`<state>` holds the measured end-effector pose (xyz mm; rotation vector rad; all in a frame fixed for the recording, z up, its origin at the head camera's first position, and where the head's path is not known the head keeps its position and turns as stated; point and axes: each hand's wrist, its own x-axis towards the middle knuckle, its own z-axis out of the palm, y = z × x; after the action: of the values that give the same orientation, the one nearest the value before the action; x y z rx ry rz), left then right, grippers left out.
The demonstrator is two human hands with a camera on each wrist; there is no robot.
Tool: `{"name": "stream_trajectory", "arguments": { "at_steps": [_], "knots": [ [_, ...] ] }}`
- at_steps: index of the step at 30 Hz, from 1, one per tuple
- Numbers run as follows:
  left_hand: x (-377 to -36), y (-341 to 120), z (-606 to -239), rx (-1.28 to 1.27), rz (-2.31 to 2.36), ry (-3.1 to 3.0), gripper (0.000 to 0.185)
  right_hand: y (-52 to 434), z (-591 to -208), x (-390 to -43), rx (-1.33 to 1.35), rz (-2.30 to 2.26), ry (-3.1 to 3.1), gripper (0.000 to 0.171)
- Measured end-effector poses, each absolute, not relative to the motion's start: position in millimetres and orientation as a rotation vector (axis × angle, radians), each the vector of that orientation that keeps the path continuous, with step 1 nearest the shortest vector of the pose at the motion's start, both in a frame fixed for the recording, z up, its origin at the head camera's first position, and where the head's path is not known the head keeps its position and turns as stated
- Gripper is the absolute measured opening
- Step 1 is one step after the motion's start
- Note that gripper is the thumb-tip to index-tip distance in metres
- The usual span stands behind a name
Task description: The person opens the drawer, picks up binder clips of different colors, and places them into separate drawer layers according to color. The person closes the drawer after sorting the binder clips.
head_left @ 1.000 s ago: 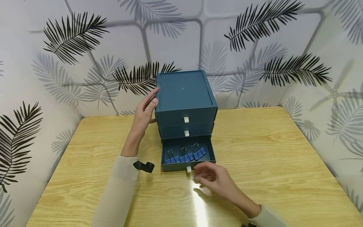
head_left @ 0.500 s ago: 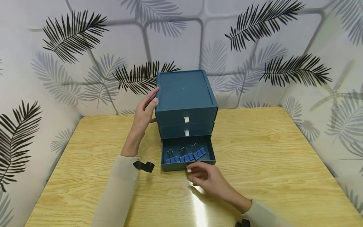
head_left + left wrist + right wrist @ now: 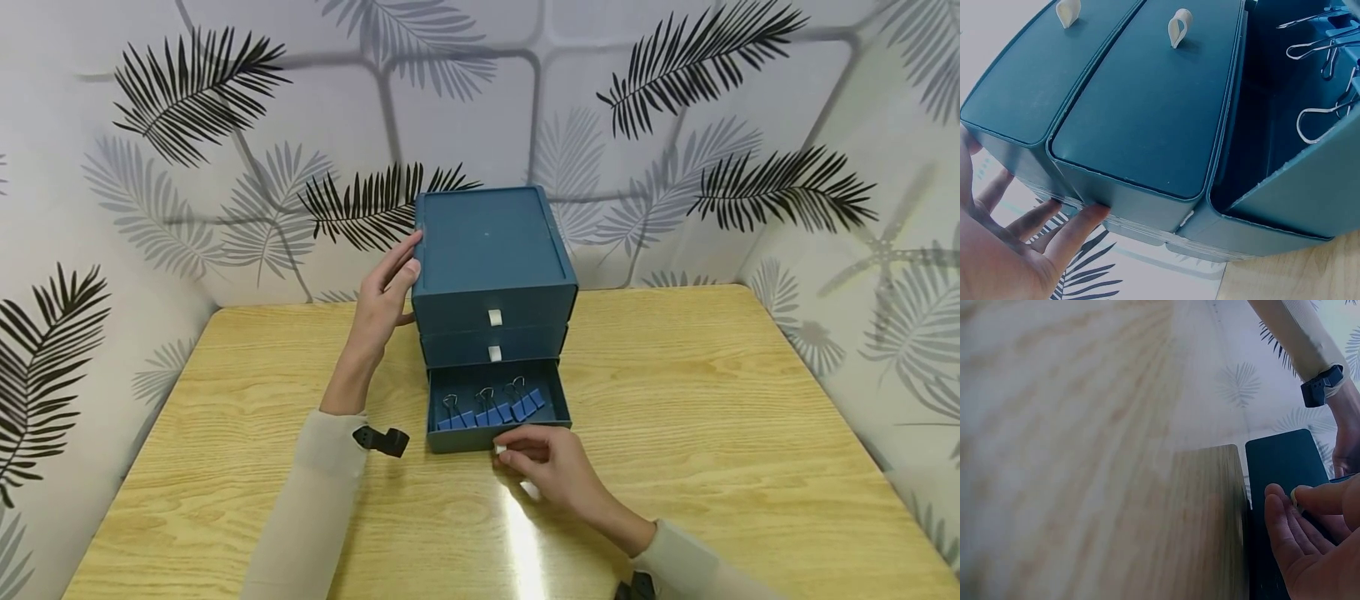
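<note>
A dark blue three-drawer box point(image 3: 487, 242) stands on the wooden table point(image 3: 712, 400). Its bottom drawer point(image 3: 465, 439) is pulled out and holds three blue binder clips point(image 3: 491, 408). My left hand point(image 3: 395, 279) rests flat against the box's left side with straight fingers; the left wrist view shows this hand point(image 3: 1029, 244) touching the box point(image 3: 1141, 112) beside the clips point(image 3: 1325, 47). My right hand point(image 3: 521, 454) pinches the small white tab point(image 3: 498, 448) on the open drawer's front. In the right wrist view its fingers point(image 3: 1300, 525) close around the tab point(image 3: 1294, 497).
Leaf-patterned walls point(image 3: 225, 167) enclose the table on three sides close behind the box. Bare tabletop lies to the left and right of the box. The two upper drawers are closed, each with a white tab point(image 3: 494, 317).
My right hand has moved left and forward from the table up to the drawer's white tab and taken hold of it. The left hand and the drawer have not moved.
</note>
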<state>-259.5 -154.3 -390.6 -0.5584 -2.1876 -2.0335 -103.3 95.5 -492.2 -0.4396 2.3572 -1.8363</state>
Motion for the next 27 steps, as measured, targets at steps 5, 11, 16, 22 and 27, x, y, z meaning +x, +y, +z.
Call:
{"name": "stream_trajectory", "arguments": {
  "at_steps": [5, 11, 16, 22, 27],
  "knots": [
    [-259.3, -154.1, -391.0, -0.555, -2.028, -2.19, 0.049, 95.5, -493.3, -106.0, -0.435, -1.84, 2.349, 0.017],
    [-259.1, -154.5, -391.4, -0.555, -2.03, -2.185, 0.048, 95.6, -493.2, -110.0, -0.43, -1.844, 2.354, 0.017],
    [-259.9, -154.8, -392.1, -0.541, -2.055, -2.189, 0.051, 95.7, -492.7, -114.2, -0.437, -1.844, 2.356, 0.017],
    [-259.4, -154.7, -391.0, -0.54, -2.041, -2.2, 0.05, 95.2, -491.3, -119.7, -0.436, -1.82, 2.387, 0.017],
    [-258.5, -154.8, -390.7, -0.547, -2.036, -2.194, 0.049, 95.2, -489.7, -123.0, -0.444, -1.827, 2.386, 0.017]
  ]
}}
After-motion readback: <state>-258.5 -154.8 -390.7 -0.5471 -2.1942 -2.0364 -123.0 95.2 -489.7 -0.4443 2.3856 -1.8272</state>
